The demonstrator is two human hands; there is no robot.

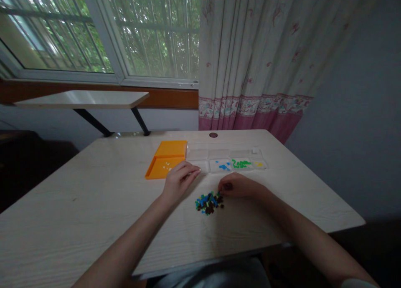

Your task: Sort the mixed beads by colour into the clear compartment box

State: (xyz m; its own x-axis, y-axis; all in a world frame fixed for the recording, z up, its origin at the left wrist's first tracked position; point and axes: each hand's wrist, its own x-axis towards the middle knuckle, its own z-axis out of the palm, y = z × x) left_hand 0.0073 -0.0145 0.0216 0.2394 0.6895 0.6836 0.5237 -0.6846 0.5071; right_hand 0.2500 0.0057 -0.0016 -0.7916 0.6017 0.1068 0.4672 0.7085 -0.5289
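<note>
In the lower frame, a pale wood-grain table bears an open orange plastic case, a clear compartmented plastic box and heaped small multicoloured pieces
</note>
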